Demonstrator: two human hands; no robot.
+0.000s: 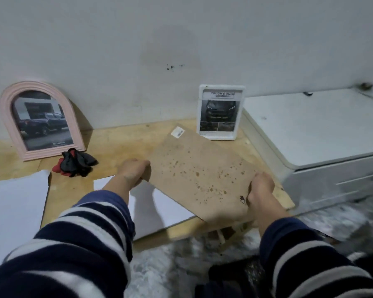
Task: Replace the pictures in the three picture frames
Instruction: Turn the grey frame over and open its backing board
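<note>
Head view: both hands hold a brown backing board [199, 175], back side up, over the wooden table [116, 140]. The left hand [134, 169] has its fingers curled round the board's left edge; the right hand [262, 188] grips the near right edge, thumb on top beside a small metal clip [242, 199]. Whether this is a whole frame or only its back panel cannot be told.

The board's long axis runs diagonally, from its near right corner by the right hand away to a far corner bearing a white sticker [177, 132]. That far corner lies just in front of the white frame [221, 111], which leans on the wall. Well left of the board, the pink arched frame [39, 119] also leans there. White sheets [157, 207] lie beneath the board's near left side; dark gloves [77, 162] sit left of it.

To do this step well, I judge the board should be kept level and gripped only by its edges, then lowered clear of the white frame so nothing topples.
</note>
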